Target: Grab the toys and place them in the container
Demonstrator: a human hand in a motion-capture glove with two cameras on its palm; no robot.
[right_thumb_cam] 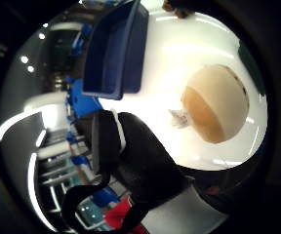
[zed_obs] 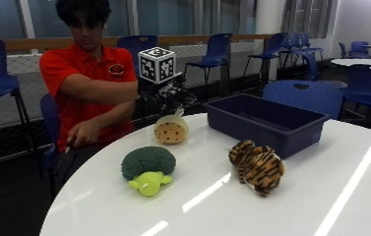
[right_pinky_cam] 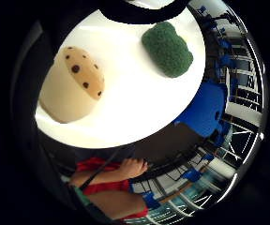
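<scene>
Three soft toys sit on the white tabletop (zed_obs: 316, 196): a spotted cookie toy (zed_obs: 171, 130), a green broccoli toy (zed_obs: 147, 167) and a striped tiger toy (zed_obs: 257, 167). The blue container (zed_obs: 263, 123) stands beside the tiger. The gloved right hand (zed_obs: 165, 101) hangs just above the cookie, fingers loose, holding nothing.

Red polo shirt (zed_obs: 80, 69), black-gloved grip (zed_obs: 165, 101)

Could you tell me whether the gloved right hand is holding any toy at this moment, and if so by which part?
Nothing is held. The gloved right hand hovers above the cookie toy, which sits on the white table with no grip on it.
</scene>
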